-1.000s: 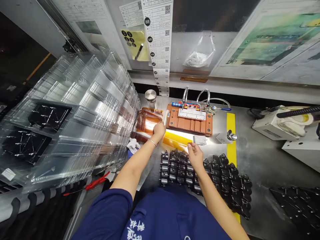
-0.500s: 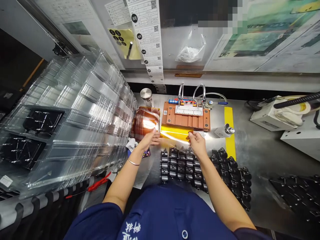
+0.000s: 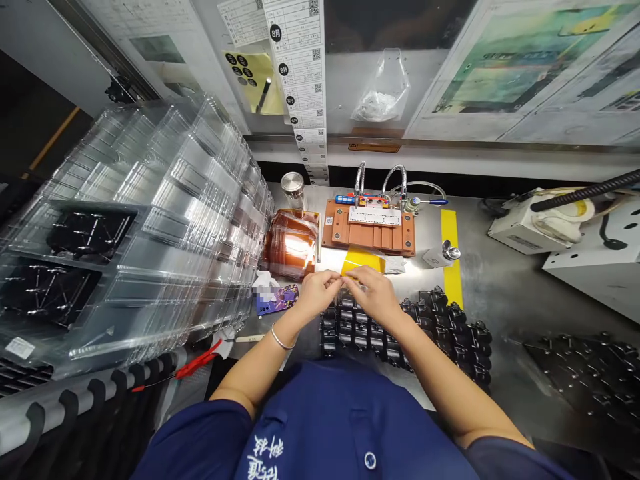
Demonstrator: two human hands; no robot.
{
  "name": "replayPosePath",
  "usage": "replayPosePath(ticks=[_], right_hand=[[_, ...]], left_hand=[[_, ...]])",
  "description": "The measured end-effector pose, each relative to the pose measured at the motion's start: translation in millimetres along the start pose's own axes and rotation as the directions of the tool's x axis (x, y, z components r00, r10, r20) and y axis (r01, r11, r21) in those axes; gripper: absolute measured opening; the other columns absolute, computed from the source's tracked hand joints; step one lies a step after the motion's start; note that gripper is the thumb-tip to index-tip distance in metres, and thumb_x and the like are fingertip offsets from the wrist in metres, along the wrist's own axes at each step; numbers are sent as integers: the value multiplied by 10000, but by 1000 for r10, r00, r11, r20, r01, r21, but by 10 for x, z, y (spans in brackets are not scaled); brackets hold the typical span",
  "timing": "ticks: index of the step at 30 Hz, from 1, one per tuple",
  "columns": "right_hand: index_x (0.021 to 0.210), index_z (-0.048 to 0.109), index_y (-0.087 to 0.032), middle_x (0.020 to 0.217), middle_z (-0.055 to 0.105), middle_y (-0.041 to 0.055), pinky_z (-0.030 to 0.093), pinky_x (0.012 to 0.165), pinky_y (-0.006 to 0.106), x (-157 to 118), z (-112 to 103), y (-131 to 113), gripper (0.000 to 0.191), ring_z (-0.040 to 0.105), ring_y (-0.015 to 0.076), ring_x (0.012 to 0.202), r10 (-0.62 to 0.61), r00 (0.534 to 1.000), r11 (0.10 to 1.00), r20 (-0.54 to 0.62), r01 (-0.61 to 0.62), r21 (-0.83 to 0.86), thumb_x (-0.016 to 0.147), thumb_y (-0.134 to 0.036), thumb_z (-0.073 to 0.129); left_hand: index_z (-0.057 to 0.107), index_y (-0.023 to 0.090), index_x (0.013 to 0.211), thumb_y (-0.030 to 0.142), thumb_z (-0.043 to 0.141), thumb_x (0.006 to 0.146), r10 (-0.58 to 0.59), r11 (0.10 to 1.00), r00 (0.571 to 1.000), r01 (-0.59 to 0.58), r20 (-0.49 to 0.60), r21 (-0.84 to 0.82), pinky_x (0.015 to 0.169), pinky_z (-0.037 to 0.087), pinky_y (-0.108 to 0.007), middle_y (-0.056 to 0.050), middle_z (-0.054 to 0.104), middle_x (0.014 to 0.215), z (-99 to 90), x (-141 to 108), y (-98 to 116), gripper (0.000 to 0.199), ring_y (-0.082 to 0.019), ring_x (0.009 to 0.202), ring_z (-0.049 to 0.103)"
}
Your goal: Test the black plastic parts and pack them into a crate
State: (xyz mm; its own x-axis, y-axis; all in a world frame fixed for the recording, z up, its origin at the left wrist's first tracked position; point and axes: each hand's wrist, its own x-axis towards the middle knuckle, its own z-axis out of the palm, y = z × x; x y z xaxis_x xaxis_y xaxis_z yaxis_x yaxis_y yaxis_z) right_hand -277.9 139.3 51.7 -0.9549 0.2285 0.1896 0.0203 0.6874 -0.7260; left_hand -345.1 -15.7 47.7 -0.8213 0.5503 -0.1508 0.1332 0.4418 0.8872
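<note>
My left hand (image 3: 320,293) and my right hand (image 3: 374,295) meet in front of the orange-brown fixture, thumbs and fingertips pinched together. Between them is the near left corner of a glossy yellow film sheet (image 3: 365,260); its near edge is partly covered by my right hand. The fixture (image 3: 370,232) lies just beyond the film, with a white perforated strip (image 3: 375,217) along its top. Close to my left hand stands a stack of amber film sheets (image 3: 291,245). Rows of black moulded parts (image 3: 360,327) lie under and beside my right hand.
Tall stacked clear plastic trays (image 3: 165,200) crowd the left side. A patterned phone (image 3: 277,300) and a lidded jar (image 3: 293,187) are near the amber sheets. To the right are a small metal-topped bottle (image 3: 443,255), yellow tape (image 3: 453,287) and a white machine (image 3: 535,227).
My right hand has moved left, from the film's right end to its left corner, and my left hand slightly right, so they now meet. The yellow film has shifted and looks narrower.
</note>
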Motion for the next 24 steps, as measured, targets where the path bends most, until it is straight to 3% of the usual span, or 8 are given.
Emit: replayPosePath(ticks=[3,8,19,24], right_hand=[[876,718,-194,871,685,55,502,726,264,-37,-51,-140,297,627,149,769,66,981,992,180,-84,95,853,-383,490],[809,719,-185,769,681,33,465,657,219,-29,-193,-213,234,597,123,670,109,958,993,265,-119,21,778,-272,504],[730,717,-163,728,680,28,454,616,203,-26,-265,-358,230,594,115,636,93,936,987,340,-131,90,775,-270,518],[839,740,-153,806,695,38,476,615,204,8,-334,-400,272,612,124,677,113,893,953,435,-222,208,775,-348,560]], left_hand=[[710,179,830,225,589,823,149,958,989,-151,24,245,713,469,-285,-49,678,758,-17,-63,93,129,-170,774,607],[695,182,856,209,563,850,285,881,947,-319,146,349,758,447,-313,-52,676,807,-60,-119,160,135,-190,829,583],[678,174,839,210,565,855,302,868,933,-354,196,348,765,435,-317,-51,666,793,-159,-220,204,120,-188,822,567],[683,177,849,196,563,848,313,890,933,-353,177,289,782,441,-316,-50,680,818,-188,-257,193,122,-187,839,571]])
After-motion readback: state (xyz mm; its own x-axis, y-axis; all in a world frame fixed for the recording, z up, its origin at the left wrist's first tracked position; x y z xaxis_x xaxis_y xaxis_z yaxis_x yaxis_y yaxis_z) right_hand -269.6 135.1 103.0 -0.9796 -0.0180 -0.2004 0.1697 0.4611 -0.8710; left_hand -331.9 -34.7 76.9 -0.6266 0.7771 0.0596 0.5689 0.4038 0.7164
